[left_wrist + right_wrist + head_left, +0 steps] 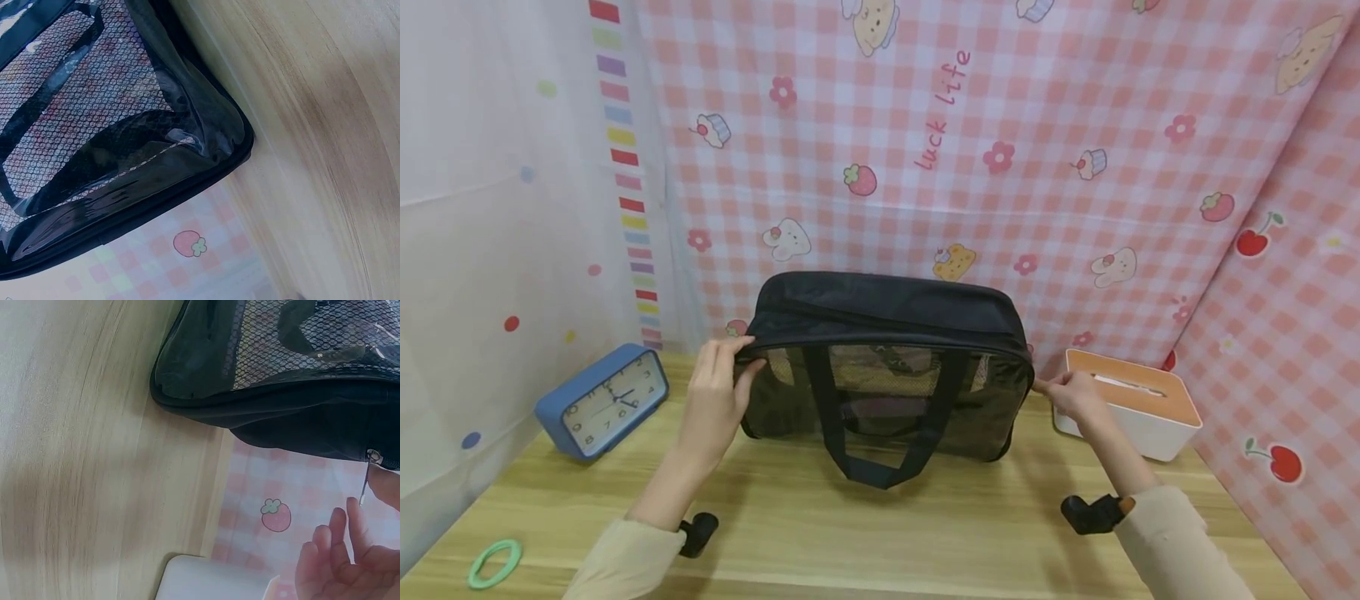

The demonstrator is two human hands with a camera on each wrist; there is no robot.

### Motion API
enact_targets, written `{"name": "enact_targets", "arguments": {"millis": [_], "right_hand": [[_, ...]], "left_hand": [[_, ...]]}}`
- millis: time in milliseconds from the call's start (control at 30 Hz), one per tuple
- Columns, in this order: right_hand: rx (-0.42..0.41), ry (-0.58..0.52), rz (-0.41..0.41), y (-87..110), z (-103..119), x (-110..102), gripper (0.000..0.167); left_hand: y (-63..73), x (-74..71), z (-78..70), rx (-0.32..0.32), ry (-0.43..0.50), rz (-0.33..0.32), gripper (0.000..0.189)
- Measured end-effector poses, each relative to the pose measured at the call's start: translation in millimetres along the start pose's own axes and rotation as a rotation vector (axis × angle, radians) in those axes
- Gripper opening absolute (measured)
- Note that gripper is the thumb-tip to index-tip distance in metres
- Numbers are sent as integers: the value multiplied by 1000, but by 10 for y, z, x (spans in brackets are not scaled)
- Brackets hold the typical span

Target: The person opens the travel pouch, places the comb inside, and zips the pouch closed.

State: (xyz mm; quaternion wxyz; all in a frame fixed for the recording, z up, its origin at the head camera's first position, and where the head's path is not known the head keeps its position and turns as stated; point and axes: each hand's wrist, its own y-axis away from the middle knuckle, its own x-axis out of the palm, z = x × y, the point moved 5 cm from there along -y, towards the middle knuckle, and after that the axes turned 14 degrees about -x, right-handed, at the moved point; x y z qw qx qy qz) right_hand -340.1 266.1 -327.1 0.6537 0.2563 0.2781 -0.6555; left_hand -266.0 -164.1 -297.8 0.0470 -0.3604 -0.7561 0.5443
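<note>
A black bag (887, 400) with clear panels and mesh stands upright on the wooden table, its dark strap handle (872, 475) hanging down the front. My left hand (718, 392) grips the bag's upper left corner, fingers over the top edge and thumb on the front. That hand is out of sight in the left wrist view, which shows a lower corner of the bag (206, 125). At the bag's right end my right hand (1075, 396) has a metal zipper pull (366, 481) between thumb and index finger. The other fingers are spread loosely below it.
On the left stand a blue clock (602, 400) and, nearer the front, a green ring (494, 564). A white tissue box (1135, 417) with an orange lid sits just right of my right hand, a pen-like white item (1127, 385) on top. Checked cloth (925, 208) hangs behind.
</note>
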Motion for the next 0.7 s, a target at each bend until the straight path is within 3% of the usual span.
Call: {"name": "enact_targets", "arguments": {"millis": [200, 467, 700], "right_hand": [[14, 11, 24, -14, 16, 72, 46], [-36, 134, 35, -72, 96, 101, 45], [-55, -22, 23, -44, 6, 160, 34]], "left_hand": [[-7, -27, -1, -5, -4, 7, 33], [-22, -43, 10, -3, 5, -12, 33], [-3, -31, 36, -8, -7, -3, 33]]}}
